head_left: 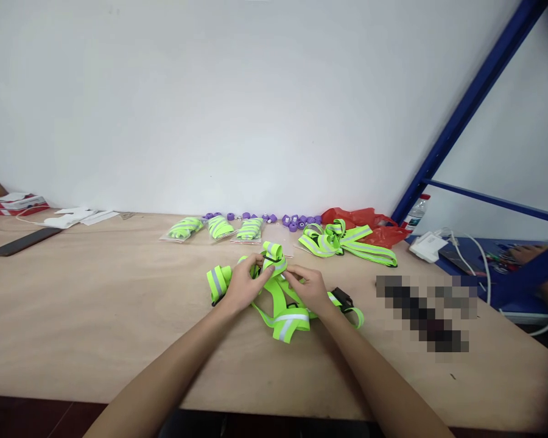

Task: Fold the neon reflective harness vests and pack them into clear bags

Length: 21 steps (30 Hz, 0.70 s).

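A neon yellow-green reflective strap harness [285,319] with grey reflective stripes and a black buckle lies on the wooden table [95,316] in front of me. My left hand [244,283] is closed around a folded loop of the strap near its upper part. My right hand [308,289] pinches the same strap just right of the loop. The strap's loose ends trail out below and to the right of my hands.
Three bagged folded straps [219,228] lie behind, with several purple rollers [296,221] by the wall. Another loose harness [342,240] lies beside a red plastic bag [369,222]. A blue metal frame [466,109], white charger [429,246], and another person's hand [525,252] are right.
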{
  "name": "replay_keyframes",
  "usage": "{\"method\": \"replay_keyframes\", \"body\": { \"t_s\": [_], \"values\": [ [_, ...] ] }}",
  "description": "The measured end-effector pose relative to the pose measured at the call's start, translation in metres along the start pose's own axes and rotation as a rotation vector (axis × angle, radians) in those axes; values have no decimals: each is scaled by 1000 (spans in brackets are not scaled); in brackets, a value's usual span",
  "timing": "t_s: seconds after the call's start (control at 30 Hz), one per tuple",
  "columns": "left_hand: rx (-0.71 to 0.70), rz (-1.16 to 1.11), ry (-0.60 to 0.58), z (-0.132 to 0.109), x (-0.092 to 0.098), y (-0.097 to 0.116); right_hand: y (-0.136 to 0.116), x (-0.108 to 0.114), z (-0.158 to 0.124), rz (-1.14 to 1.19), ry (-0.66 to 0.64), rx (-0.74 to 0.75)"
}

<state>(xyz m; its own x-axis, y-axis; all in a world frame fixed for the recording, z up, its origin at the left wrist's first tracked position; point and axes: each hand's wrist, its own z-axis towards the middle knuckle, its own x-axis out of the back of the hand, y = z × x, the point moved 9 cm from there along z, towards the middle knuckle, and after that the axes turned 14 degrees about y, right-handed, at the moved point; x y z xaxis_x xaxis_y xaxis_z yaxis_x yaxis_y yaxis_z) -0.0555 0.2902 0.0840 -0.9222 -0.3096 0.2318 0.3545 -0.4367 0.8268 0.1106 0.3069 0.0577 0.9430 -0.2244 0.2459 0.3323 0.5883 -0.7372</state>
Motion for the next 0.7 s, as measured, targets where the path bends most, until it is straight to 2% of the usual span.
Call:
{"method": "replay_keyframes", "body": {
  "t_s": [0.33, 0.4, 0.57, 0.7],
  "values": [
    [36, -93, 34, 6, 8, -8, 1, 4, 0, -180, -24, 51],
    [46, -106, 7, 6, 7, -9, 1, 3, 0, -189, -29, 64],
    [112, -103, -180, -3, -9, -13, -3, 3, -1, -114, -16, 82],
    [38, -17, -152, -2, -7, -7, -6, 0, -2, -75, -44, 44]
  ]
}}
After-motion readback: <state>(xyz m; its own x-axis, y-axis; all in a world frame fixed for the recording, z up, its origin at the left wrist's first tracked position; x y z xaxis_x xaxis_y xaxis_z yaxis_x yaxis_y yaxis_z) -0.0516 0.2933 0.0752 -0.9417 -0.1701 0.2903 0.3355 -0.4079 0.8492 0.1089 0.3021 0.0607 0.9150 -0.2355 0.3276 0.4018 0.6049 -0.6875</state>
